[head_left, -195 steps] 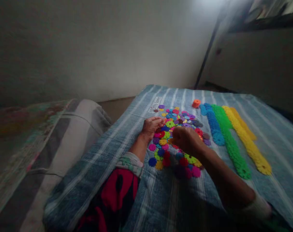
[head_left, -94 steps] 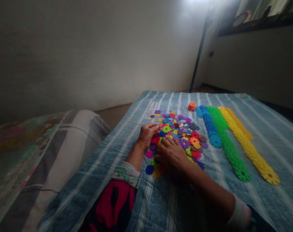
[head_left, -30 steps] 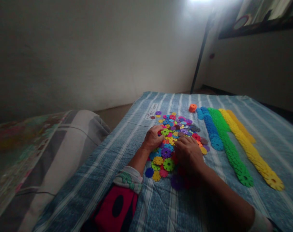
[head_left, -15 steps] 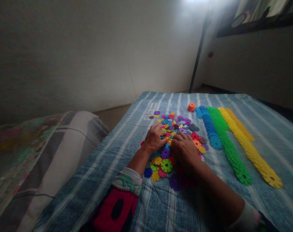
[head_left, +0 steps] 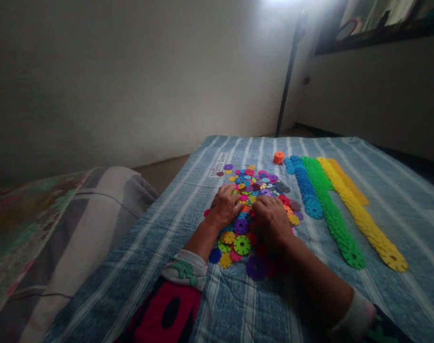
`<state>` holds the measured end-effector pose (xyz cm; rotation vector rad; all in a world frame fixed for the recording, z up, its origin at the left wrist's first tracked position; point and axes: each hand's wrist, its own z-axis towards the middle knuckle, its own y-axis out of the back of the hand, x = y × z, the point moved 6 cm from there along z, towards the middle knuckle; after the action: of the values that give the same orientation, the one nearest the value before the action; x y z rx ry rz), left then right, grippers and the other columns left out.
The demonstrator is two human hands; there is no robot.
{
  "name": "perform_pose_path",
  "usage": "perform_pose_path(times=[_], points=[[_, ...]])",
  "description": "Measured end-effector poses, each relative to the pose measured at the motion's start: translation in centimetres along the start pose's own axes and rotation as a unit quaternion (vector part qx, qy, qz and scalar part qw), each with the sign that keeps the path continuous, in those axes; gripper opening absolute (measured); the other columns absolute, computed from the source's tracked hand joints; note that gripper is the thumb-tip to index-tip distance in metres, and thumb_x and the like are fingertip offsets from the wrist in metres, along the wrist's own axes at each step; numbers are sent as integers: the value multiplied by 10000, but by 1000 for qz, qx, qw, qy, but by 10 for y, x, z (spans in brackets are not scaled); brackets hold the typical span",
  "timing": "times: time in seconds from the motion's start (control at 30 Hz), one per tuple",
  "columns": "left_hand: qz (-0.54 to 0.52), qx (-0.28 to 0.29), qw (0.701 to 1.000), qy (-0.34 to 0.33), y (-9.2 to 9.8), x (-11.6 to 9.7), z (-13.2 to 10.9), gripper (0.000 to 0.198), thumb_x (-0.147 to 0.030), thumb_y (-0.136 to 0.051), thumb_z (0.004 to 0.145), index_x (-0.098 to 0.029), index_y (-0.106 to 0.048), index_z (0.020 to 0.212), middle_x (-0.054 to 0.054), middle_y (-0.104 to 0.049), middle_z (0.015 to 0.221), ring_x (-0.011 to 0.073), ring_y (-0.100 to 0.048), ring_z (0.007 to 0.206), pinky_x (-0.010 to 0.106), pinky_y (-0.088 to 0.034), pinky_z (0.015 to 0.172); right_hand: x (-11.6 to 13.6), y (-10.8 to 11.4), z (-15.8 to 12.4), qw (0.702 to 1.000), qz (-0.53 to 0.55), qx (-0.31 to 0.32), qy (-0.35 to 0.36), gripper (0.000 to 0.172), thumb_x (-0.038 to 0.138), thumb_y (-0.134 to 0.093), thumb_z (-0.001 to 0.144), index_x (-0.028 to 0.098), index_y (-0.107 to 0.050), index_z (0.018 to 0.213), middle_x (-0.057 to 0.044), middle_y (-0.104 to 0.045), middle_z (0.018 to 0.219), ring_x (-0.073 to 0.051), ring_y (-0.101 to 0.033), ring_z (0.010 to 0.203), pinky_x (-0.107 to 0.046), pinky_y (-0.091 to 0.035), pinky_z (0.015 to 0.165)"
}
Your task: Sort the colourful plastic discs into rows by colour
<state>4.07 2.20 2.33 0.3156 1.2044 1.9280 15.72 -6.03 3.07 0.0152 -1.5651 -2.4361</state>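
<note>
A loose pile of notched plastic discs in many colours (head_left: 242,245) lies in front of me on a striped cloth. On the pile's left side rests my left hand (head_left: 224,206), thumb and fingers apart, touching discs. My right hand (head_left: 272,219) bends over the middle of the pile with its fingers curled down. Its fingertips are hidden, and I cannot make out whether a disc is in them. Between the hands show an orange disc (head_left: 245,208) and a purple disc (head_left: 241,226). A larger dark purple disc (head_left: 256,267) lies near the front of the pile.
Right of the pile, overlapping discs form rows: blue (head_left: 304,183), green (head_left: 331,214), yellow (head_left: 363,216) and a shorter orange-yellow one (head_left: 349,183). An orange stack (head_left: 279,157) stands behind. A lamp pole (head_left: 286,85) rises beyond the striped cloth (head_left: 160,228). Grey-and-white bedding (head_left: 106,205) lies left.
The whole view has shifted slightly, so everything sits a little further left. Both hands stay over the pile. An orange disc now shows between them where yellow pieces showed before.
</note>
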Motion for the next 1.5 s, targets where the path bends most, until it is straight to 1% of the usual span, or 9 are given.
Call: perform_pose_path(times=[0.3,0.53,0.7,0.8,0.93,1.1,1.2,1.37,1.5], points=[[-37,-57,998,4,5,4,4,187,-222,-533,879,-178,-671,760,115,-662,1074,262,-535,1146,471,-425,1043,-30,5,0,976,130,-146,-99,294,215,-405,929,201,-587,698,-39,-574,731,-166,-503,690,-269,-337,637],[-29,-93,994,41,11,12,4,218,-193,-440,886,-185,-607,746,108,-675,940,236,-580,1003,418,-469,951,-32,7,-2,967,162,-147,-127,310,259,-377,927,208,-568,689,-37,-578,691,-170,-504,646,-274,-338,616],[-116,-86,987,72,16,9,6,169,-207,-482,846,-195,-593,719,84,-695,960,211,-610,977,380,-472,947,-33,10,-1,949,233,-162,-137,296,307,-391,908,211,-558,683,-28,-584,673,-161,-504,624,-265,-347,598],[-209,-62,972,92,19,1,8,190,-255,-506,843,-201,-603,688,81,-706,987,212,-624,1014,352,-464,970,-35,10,-1,925,307,-162,-157,284,345,-415,887,216,-542,668,-16,-572,645,-156,-512,609,-261,-364,585],[-313,-23,941,124,18,-12,7,196,-292,-550,825,-203,-647,680,62,-722,991,217,-643,1005,333,-461,976,-36,-1,-2,865,434,-124,-221,289,406,-440,878,217,-562,697,6,-575,579,-145,-523,516,-255,-377,518],[-355,-8,920,164,16,-19,5,163,-310,-597,795,-206,-690,710,38,-724,1000,204,-658,954,311,-484,931,-34,-11,-4,788,545,-96,-271,298,464,-508,826,208,-599,703,18,-581,512,-147,-535,446,-240,-372,415],[-354,-12,919,171,16,-20,6,141,-291,-614,774,-202,-697,702,32,-728,940,198,-661,936,297,-487,918,-35,-10,-3,752,586,-114,-280,258,443,-573,771,192,-620,727,20,-594,538,-147,-575,472,-235,-413,426],[-360,-19,918,167,17,-18,10,146,-332,-638,752,-211,-713,719,19,-735,897,203,-661,916,281,-509,872,-36,-9,4,708,635,-141,-276,220,348,-654,642,172,-642,773,31,-621,586,-125,-580,449,-227,-443,429],[-324,-10,929,176,15,-13,10,225,-408,-618,772,-214,-727,806,21,-740,901,218,-667,925,308,-505,897,-37,-6,9,711,637,-131,-269,227,283,-655,604,163,-679,796,25,-645,594,-124,-576,433,-233,-462,426]])
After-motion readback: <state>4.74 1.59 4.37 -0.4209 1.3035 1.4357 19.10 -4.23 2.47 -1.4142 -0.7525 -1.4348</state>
